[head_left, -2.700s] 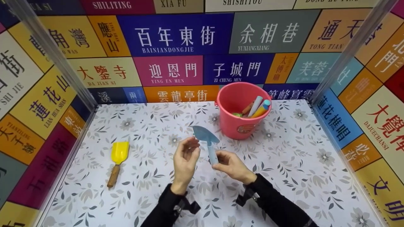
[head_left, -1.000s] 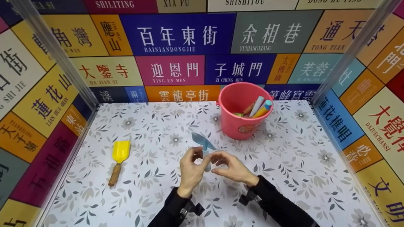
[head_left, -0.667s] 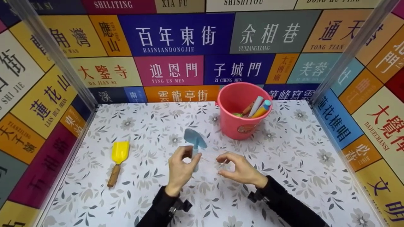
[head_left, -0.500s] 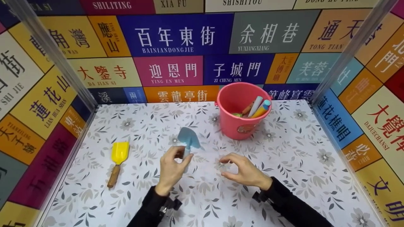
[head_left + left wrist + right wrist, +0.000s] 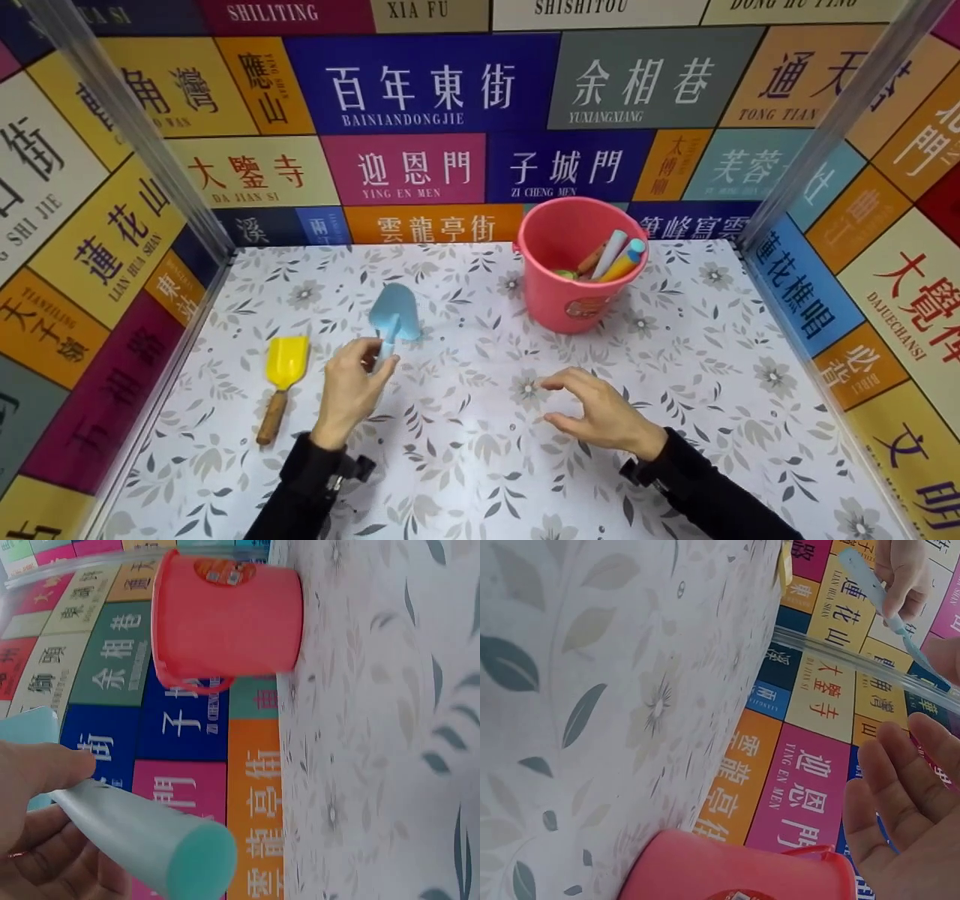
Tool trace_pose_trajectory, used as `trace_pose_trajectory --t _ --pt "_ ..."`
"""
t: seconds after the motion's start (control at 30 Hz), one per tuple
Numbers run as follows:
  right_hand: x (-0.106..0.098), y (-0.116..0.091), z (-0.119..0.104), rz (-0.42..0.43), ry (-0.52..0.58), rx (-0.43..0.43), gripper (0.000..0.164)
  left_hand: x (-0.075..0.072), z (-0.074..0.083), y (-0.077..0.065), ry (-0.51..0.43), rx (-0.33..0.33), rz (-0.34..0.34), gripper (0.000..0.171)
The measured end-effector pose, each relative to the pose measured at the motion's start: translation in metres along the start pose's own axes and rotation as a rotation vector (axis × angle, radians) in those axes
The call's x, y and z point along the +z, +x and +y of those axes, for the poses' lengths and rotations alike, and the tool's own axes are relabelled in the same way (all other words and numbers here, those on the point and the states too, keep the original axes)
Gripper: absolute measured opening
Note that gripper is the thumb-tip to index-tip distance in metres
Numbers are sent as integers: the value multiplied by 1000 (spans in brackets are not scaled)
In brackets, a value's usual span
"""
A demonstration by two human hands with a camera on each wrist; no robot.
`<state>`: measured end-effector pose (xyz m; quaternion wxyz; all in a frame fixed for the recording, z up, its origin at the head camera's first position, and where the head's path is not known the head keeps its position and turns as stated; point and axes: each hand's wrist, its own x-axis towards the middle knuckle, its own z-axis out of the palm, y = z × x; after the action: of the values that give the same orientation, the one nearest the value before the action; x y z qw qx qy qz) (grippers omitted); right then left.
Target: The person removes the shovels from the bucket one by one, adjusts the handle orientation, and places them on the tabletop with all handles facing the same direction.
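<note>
My left hand (image 5: 349, 390) pinches the pale blue handle of a toy hand trowel (image 5: 394, 309), its blade pointing away from me above the table. In the left wrist view the handle (image 5: 150, 836) lies between thumb and fingers, with its round end toward the camera. My right hand (image 5: 606, 415) holds nothing; its fingers are loosely bent and apart over the table. The right wrist view shows this hand's spread fingers (image 5: 900, 802). To the left of my left hand lies a yellow toy shovel (image 5: 285, 375) with a brown handle.
A pink bucket (image 5: 555, 307) stands at the back right, with several tool handles (image 5: 613, 255) inside it. The table (image 5: 465, 465) has a leaf-and-flower cover. Walls (image 5: 420, 82) of coloured panels with lettering enclose its back and sides.
Both hands were at the trowel; the right hand has let go and moved right. The left hand has taken the trowel's handle and carried it left toward the yellow shovel.
</note>
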<state>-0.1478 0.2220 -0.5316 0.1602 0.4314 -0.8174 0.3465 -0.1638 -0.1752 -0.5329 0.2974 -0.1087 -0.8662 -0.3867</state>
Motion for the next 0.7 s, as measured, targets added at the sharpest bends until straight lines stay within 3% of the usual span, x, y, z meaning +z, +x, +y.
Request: trace_pose_trajectory --t 0.1,0.2,0.23,0.33,0.47,0.7 --pt "-2 -3 1 -8 -30 13 45 4 -38 -3 27 -38 -43 22" --pt "-4 -7 1 -16 -63 25 44 17 -95 -11 54 -91 -73 30" --pt "-5 -8 1 -17 -73 26 44 17 -99 -11 106 -133 -104 28" --pt "-7 -11 1 -14 -90 25 44 24 -140 -16 175 -207 -177 30" --pt "-8 -15 3 -6 -104 4 46 20 -162 -17 241 -278 -290 35" --pt "-9 -23 6 19 -165 -60 49 4 -162 -15 271 -429 -370 29"
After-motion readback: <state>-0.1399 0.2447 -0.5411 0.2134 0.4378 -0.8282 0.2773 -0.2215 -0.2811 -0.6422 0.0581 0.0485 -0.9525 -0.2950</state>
